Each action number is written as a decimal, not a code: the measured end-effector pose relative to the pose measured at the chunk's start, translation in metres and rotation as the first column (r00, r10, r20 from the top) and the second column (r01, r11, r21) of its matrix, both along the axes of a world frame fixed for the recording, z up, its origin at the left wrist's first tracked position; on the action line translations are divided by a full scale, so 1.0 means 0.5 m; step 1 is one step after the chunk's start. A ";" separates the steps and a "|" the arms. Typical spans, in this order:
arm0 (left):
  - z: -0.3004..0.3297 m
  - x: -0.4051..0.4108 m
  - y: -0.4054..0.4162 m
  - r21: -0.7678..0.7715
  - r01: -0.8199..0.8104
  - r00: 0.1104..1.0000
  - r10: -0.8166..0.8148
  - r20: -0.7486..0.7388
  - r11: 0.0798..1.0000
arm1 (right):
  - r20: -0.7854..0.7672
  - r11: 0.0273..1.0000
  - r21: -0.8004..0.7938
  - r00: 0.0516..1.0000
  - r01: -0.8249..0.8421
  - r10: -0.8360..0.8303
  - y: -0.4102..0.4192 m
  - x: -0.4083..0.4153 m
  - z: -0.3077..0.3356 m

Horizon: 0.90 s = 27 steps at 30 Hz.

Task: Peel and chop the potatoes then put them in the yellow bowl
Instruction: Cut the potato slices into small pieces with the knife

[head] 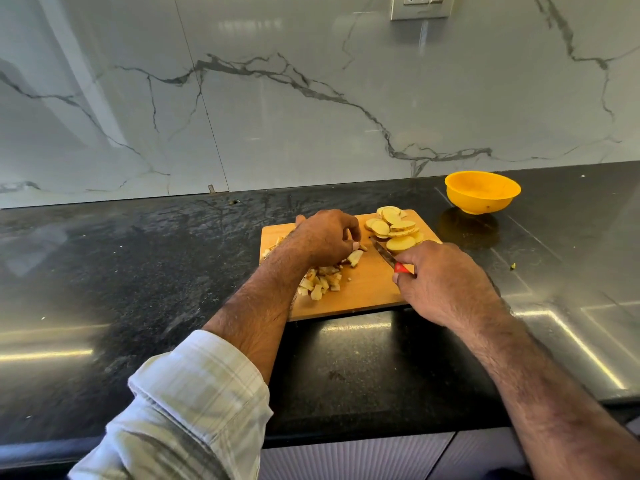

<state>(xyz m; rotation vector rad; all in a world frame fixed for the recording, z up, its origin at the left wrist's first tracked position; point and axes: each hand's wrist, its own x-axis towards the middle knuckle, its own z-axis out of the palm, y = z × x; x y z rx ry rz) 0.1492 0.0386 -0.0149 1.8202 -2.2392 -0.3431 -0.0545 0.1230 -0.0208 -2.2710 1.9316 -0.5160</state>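
A wooden cutting board (367, 289) lies on the black counter. Round potato slices (394, 228) are piled at its far right corner. Chopped potato pieces (320, 282) lie in a heap at its left side. My left hand (322, 240) hovers over the heap with its fingers curled down on a small potato piece (355, 257). My right hand (446, 282) grips a knife (384, 252) by its red handle, the blade pointing toward the slices. The yellow bowl (481, 192) stands beyond the board at the right, and I see nothing in it.
The black stone counter (138, 271) runs left and right, backed by a marble wall (277, 98) with a socket (420, 5) high up. A small scrap (512, 266) lies on the counter to the right of the board.
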 end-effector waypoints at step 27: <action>0.010 -0.023 0.007 -0.007 -0.027 0.993 0.028 0.113 1.000 | 0.068 0.986 -0.160 0.997 0.036 -0.026 0.015 0.030 -0.026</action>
